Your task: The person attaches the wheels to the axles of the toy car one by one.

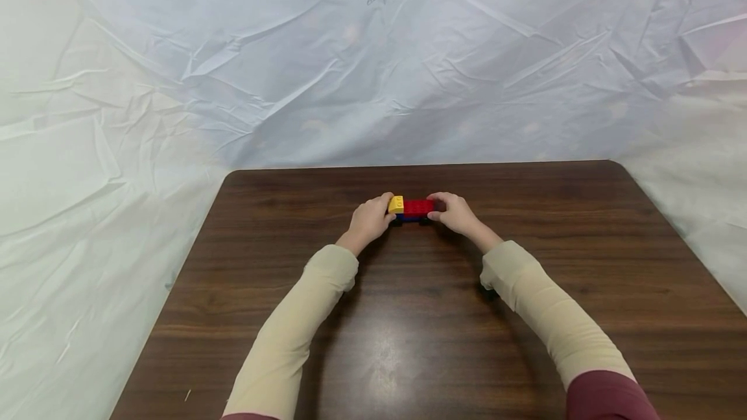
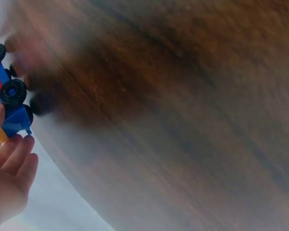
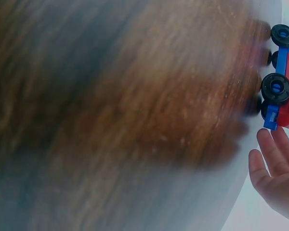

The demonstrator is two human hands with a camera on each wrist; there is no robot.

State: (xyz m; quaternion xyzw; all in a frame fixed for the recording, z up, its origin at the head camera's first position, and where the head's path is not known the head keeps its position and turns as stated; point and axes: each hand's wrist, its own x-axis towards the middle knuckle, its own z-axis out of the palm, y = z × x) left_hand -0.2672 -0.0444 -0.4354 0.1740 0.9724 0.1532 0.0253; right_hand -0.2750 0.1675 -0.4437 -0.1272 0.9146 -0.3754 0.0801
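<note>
A toy truck built of blocks stands on the far part of the table, with a yellow block at its left end and red blocks along the rest. In the left wrist view its blue base and black wheels show at the left edge. My left hand grips the yellow end between thumb and fingers. At the red end, my right hand pinches the truck. The right wrist view shows a black wheel near my right thumb, the other fingers spread behind the truck.
The dark wood-grain table has rounded far corners. Behind it and along both sides hangs a wrinkled pale sheet with printed lettering at the top. A small dark object shows under the right sleeve cuff.
</note>
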